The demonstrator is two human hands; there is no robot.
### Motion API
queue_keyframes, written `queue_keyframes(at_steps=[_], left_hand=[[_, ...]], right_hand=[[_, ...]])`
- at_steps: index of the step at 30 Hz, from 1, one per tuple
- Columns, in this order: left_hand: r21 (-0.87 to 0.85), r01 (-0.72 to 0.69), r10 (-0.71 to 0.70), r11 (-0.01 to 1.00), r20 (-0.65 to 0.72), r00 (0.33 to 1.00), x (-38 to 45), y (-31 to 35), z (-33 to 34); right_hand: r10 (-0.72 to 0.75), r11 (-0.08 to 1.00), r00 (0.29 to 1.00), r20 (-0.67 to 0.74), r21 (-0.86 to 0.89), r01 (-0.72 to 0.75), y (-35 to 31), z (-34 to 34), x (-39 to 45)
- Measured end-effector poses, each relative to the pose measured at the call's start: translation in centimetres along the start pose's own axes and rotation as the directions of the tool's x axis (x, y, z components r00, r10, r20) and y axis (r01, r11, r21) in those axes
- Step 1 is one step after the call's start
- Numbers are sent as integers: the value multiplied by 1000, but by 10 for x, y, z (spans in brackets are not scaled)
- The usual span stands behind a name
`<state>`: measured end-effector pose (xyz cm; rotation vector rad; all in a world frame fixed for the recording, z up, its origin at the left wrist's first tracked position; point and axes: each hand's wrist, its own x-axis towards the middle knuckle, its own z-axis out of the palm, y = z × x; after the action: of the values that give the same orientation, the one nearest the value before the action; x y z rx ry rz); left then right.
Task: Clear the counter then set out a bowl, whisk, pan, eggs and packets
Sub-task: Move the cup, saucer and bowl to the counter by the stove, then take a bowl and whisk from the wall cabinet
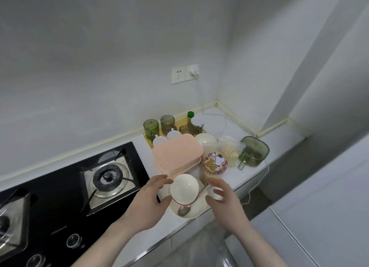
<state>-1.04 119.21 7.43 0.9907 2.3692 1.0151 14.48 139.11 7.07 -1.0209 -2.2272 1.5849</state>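
Observation:
A small white bowl (184,188) with a pink underside stands on a white plate (196,209) at the counter's front edge. A metal spoon (184,209) lies on the plate beside it. My left hand (148,202) reaches in from the left, fingers spread, fingertips close to the bowl's rim. My right hand (223,196) comes from the right with its fingers loosely spread, just apart from the bowl. Neither hand holds anything. Behind the bowl sits a pink lidded box (176,154) and a round cartoon-printed tub (215,163).
A black gas hob (65,190) fills the left. At the back stand green glasses (151,127), a green-capped bottle (190,115), a white bowl (205,139), a bag of pale pieces (229,152) and a green measuring jug (253,152). A white cable (257,184) hangs over the counter edge.

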Motion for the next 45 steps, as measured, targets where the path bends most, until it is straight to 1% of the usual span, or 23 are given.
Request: queue_keyframes(at_steps=[5,8,12,19,22,27,30,32,35,38,41,43,45], left_hand=[[7,-58,58,998,27,998,3,8,-8],[40,-113,112,993,35,993,8,19,-12],[60,-199,197,978,37,980,19,47,-21],[93,-341,341,935,18,940,43,123,-28],[105,-412,413,905,17,911,55,162,-31],[126,-519,526,845,-34,850,63,232,-31],[155,-575,589,803,-65,805,60,272,-40],[200,-604,630,772,-109,769,55,301,-53],[293,-637,693,713,-159,703,57,348,-82],[406,-636,743,656,-196,640,66,401,-115],[557,-581,774,594,-200,600,81,448,-151],[666,-497,781,556,-215,587,91,480,-178],[743,-395,775,540,-256,578,100,511,-203]], right_hand=[[-36,999,998,-59,-7,36,-14,-7,-16],[-54,999,995,-88,-9,54,-24,-17,-26],[-110,994,986,-124,-19,108,-37,-42,-35],[-229,971,963,-145,-102,216,-65,-104,-47],[-305,949,932,-196,-138,282,-76,-137,-54],[-397,911,885,-243,-221,349,-98,-199,-69],[-477,870,842,-252,-272,412,-115,-232,-81],[-525,840,814,-246,-300,452,-131,-250,-90],[-594,795,763,-254,-329,509,-166,-276,-92],[-667,738,701,-253,-353,575,-211,-302,-93],[-748,660,611,-260,-396,639,-259,-319,-88],[-792,607,555,-255,-430,669,-292,-328,-85],[-823,565,508,-254,-460,685,-321,-336,-81]])
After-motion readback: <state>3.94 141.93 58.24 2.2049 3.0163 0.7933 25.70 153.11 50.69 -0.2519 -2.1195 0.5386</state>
